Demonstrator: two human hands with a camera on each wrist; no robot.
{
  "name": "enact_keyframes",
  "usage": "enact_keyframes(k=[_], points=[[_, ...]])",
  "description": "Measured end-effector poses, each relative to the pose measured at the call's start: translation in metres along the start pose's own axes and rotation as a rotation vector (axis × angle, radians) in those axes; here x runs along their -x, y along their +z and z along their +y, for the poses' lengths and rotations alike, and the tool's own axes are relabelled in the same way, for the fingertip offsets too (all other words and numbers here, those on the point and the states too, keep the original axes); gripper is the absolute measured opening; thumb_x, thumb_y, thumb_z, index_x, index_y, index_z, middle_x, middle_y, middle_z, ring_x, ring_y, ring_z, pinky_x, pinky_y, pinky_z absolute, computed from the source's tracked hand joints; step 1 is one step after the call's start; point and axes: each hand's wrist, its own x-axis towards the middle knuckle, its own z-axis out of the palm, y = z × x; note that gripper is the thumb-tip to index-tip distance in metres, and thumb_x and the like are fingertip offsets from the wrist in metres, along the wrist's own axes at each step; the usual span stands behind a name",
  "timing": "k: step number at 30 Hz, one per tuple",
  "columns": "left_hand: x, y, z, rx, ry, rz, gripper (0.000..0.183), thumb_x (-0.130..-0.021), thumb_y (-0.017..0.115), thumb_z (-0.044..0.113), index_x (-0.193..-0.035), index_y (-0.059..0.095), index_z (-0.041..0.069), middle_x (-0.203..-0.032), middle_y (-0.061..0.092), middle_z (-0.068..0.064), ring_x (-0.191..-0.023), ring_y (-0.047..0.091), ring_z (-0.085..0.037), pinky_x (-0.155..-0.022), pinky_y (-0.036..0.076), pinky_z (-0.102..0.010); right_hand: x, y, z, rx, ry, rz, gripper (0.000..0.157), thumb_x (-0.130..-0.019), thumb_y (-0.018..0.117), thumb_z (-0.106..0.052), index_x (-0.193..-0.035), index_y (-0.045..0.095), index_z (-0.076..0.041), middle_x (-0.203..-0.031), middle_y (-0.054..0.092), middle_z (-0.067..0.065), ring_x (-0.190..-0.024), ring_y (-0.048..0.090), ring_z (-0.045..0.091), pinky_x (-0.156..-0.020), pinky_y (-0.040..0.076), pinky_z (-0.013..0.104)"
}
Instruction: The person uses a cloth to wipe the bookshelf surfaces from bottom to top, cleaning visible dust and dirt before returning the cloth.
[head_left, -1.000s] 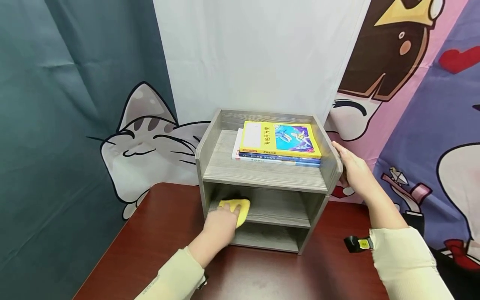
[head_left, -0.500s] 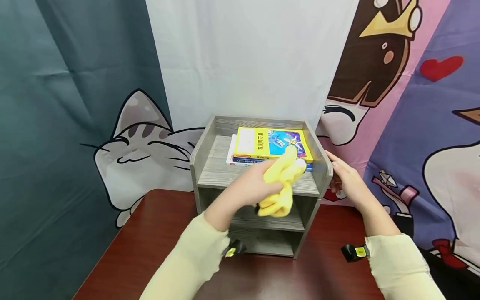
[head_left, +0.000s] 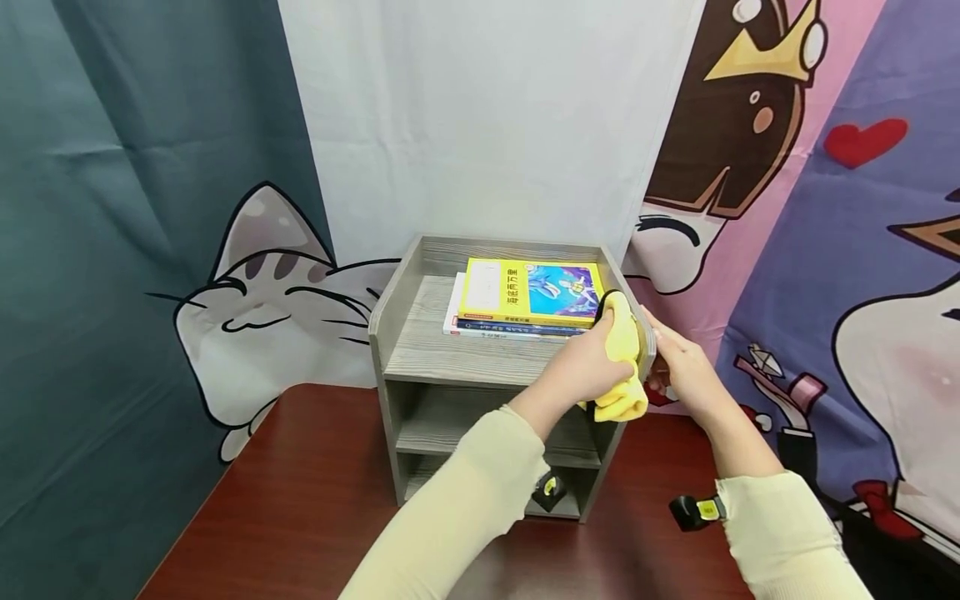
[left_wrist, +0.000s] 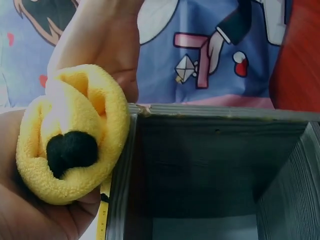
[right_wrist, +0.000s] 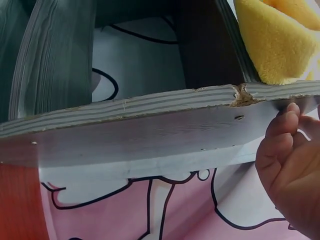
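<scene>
A yellow cloth [head_left: 624, 333] with a black edge is bunched in my left hand [head_left: 588, 367], which holds it over the front edge of the right side panel of a grey wooden shelf unit [head_left: 450, 367]. In the left wrist view the folded cloth [left_wrist: 75, 145] lies right at the panel edge. My right hand [head_left: 686, 379] touches the outer face of that same panel, fingers loosely bent. From the right wrist, fingertips [right_wrist: 290, 111] show right under the chipped panel edge [right_wrist: 150, 112]. A yellow book [head_left: 491, 292] tops a small stack of books on the upper shelf.
The unit stands on a reddish-brown table [head_left: 300, 483] in front of a white cloth backdrop [head_left: 480, 125]. Printed cartoon curtains hang close on the right, and a teal curtain [head_left: 90, 333] hangs at left. Two lower compartments face forward.
My left hand has come out of the middle compartment with the cloth and moved up and right to the right side panel. The right hand keeps its place on the panel.
</scene>
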Motion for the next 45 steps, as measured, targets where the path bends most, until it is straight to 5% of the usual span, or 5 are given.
enact_keyframes(k=[8,19,31,38,45], points=[[0.014,-0.001,0.006,-0.066,0.059,-0.101,0.080,-0.082,0.066,0.024,-0.148,0.022,0.021,-0.082,0.054,0.001,-0.066,0.054,-0.011,-0.055,0.045,-0.023,0.001,-0.002,-0.002,-0.009,0.005,0.008,0.048,-0.102,0.027,-0.032,-0.146,0.024,-0.015,-0.065,0.048,0.004,-0.052,0.045,0.019,-0.046,0.041,0.028],[-0.002,-0.005,0.005,-0.092,0.024,-0.042,0.083,-0.082,0.065,0.028,-0.149,0.018,0.017,-0.090,0.057,-0.002,-0.070,0.054,-0.011,-0.056,0.045,-0.022,-0.003,0.001,-0.006,0.092,0.032,0.053,0.048,-0.101,0.028,-0.035,-0.143,0.031,-0.013,-0.062,0.049,0.008,-0.050,0.045,0.016,-0.042,0.038,0.029],[0.024,-0.001,0.015,-0.320,0.080,-0.135,0.081,-0.082,0.064,0.035,-0.149,0.019,0.020,-0.070,0.054,0.003,-0.061,0.053,-0.010,-0.052,0.042,-0.022,-0.003,0.000,-0.005,0.102,0.045,0.101,0.049,-0.100,0.032,-0.038,-0.142,0.035,-0.012,-0.060,0.046,0.007,-0.049,0.042,0.019,-0.042,0.037,0.028],[0.005,-0.006,0.010,-0.255,0.069,-0.126,0.082,-0.083,0.064,0.030,-0.149,0.017,0.016,-0.072,0.054,0.000,-0.062,0.055,-0.011,-0.054,0.043,-0.022,-0.005,0.004,-0.005,0.043,0.013,0.144,0.048,-0.100,0.036,-0.034,-0.138,0.042,-0.006,-0.058,0.047,0.000,-0.049,0.042,0.013,-0.044,0.038,0.026],[0.008,0.000,0.012,-0.645,0.066,-0.111,0.079,-0.083,0.061,0.039,-0.148,0.020,0.020,-0.075,0.057,0.002,-0.060,0.053,-0.010,-0.049,0.041,-0.024,-0.004,0.003,-0.006,0.062,0.013,0.190,0.047,-0.098,0.041,-0.035,-0.137,0.044,-0.008,-0.061,0.050,-0.007,-0.050,0.045,0.008,-0.044,0.040,0.023]])
